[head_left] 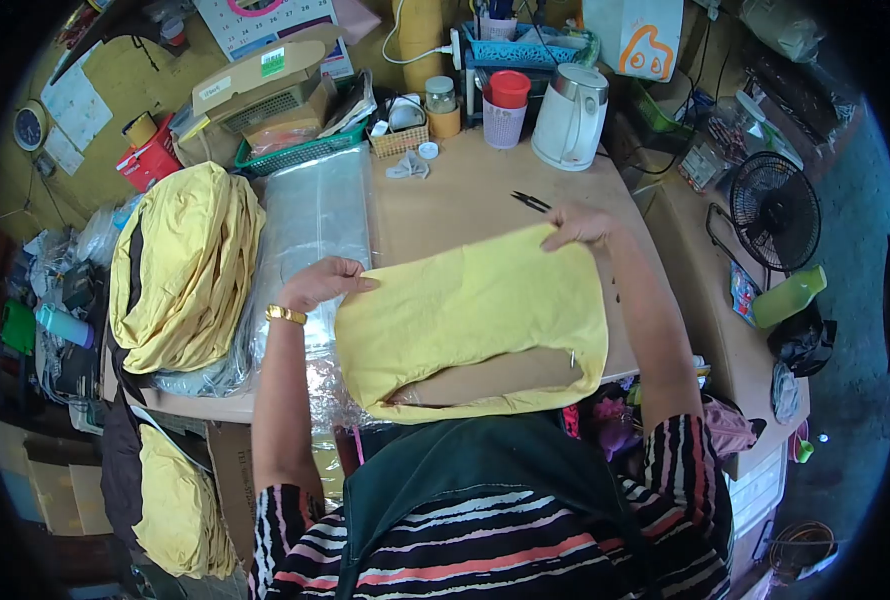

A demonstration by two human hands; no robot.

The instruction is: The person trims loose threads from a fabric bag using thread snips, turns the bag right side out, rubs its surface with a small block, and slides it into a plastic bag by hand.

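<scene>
A piece of yellow fabric is stretched out between my two hands above the table. Its lower part forms a long opening, with a narrow band along the bottom edge near my apron. My left hand, with a gold bracelet at the wrist, pinches the fabric's upper left corner. At the upper right corner, my right hand grips the edge between thumb and fingers. A small pair of dark thread snips lies on the table just beyond my right hand.
At left a heap of folded yellow fabric sits beside clear plastic bags. A white electric kettle, a red-lidded cup and a green basket line the back. To the right are a black fan and a green bottle.
</scene>
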